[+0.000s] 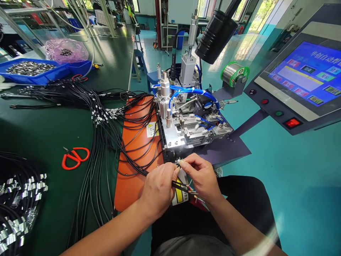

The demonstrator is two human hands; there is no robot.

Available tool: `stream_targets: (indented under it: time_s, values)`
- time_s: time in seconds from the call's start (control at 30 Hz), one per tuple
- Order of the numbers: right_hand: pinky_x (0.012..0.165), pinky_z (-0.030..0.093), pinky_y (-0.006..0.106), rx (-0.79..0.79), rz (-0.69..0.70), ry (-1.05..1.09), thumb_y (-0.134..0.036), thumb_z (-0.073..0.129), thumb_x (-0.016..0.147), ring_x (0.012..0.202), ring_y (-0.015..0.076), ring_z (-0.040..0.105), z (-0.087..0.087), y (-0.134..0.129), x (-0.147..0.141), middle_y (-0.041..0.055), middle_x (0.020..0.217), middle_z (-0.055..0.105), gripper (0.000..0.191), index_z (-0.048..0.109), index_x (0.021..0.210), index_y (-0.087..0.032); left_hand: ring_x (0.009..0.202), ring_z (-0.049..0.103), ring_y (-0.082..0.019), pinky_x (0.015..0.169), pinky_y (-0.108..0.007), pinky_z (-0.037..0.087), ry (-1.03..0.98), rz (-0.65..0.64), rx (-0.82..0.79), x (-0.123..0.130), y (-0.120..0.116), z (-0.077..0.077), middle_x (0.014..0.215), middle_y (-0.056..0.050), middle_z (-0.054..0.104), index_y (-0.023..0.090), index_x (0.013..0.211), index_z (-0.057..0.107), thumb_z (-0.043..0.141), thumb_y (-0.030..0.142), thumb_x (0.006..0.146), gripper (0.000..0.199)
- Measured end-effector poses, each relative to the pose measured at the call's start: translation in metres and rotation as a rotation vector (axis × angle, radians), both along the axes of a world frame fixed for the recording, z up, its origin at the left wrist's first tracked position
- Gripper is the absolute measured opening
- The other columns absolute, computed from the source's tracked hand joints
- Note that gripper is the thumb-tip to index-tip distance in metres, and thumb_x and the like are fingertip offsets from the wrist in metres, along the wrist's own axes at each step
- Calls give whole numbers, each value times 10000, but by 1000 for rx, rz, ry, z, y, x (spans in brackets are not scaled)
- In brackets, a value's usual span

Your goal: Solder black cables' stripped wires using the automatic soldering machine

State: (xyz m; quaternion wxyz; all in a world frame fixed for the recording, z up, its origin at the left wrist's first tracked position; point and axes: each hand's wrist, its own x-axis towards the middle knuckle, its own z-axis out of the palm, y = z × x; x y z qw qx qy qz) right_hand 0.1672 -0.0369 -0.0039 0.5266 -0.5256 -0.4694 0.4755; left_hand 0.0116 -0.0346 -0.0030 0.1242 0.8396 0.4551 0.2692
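My left hand (pixel 160 187) is closed around a bunch of black cables (pixel 138 168) near the front edge of the machine (pixel 186 121). Below its fingers, several cable ends with bare coloured wires (pixel 191 190) stick out to the right. My right hand (pixel 200 176) pinches at the fingertips, close to the left thumb. A small silvery connector (pixel 177 162) shows at the pinch, though its details are too small to make out. The cables run back across an orange board (pixel 133 193) to the left.
Red-handled scissors (pixel 75 158) lie on the green table (pixel 61 131). Cable bundles with metal ends (pixel 23 192) fill the lower left. A blue tray (pixel 34 77) of small metal parts stands farther back. A solder spool (pixel 234 74) and control screen (pixel 306 74) are on the right.
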Motion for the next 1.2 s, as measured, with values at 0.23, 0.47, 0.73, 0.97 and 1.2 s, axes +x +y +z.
stream_targets:
  time_s: [0.23, 0.47, 0.73, 0.97, 1.2]
  values:
    - [666, 448, 271, 47, -115, -7, -327, 687, 847, 729, 146, 565, -10, -6, -10, 14, 792, 599, 153, 705, 767, -197, 601, 510, -147, 569, -265, 380, 17, -47, 11, 0, 2, 3, 668, -7, 560, 196, 755, 471, 359, 206, 991, 261]
    - [684, 470, 279, -96, 132, -73, -351, 752, 772, 755, 158, 563, 2, -5, 25, 13, 826, 606, 244, 679, 941, -190, 623, 525, -152, 579, -269, 390, 22, -55, -7, 0, 2, 2, 683, -15, 572, 181, 808, 546, 390, 240, 989, 246]
    - [669, 470, 287, -22, 166, -332, -300, 702, 799, 740, 166, 586, 14, 1, 30, 13, 812, 629, 127, 687, 885, -208, 606, 494, -155, 566, -284, 374, 46, -60, 27, 0, 2, 2, 658, -16, 542, 186, 774, 539, 407, 223, 973, 241]
    - [610, 436, 268, -16, 161, -404, -291, 679, 813, 676, 149, 567, 18, 3, 30, -5, 750, 631, 78, 684, 818, -214, 608, 473, -160, 564, -294, 359, 54, -67, 34, 0, 3, 1, 662, -17, 530, 184, 770, 529, 411, 181, 953, 218]
    - [581, 428, 259, -37, 202, -389, -269, 675, 800, 641, 143, 556, 22, 5, 31, -8, 716, 638, 65, 684, 780, -208, 603, 435, -159, 559, -292, 338, 60, -91, 55, -2, 2, 0, 661, -13, 505, 194, 740, 489, 420, 110, 895, 189]
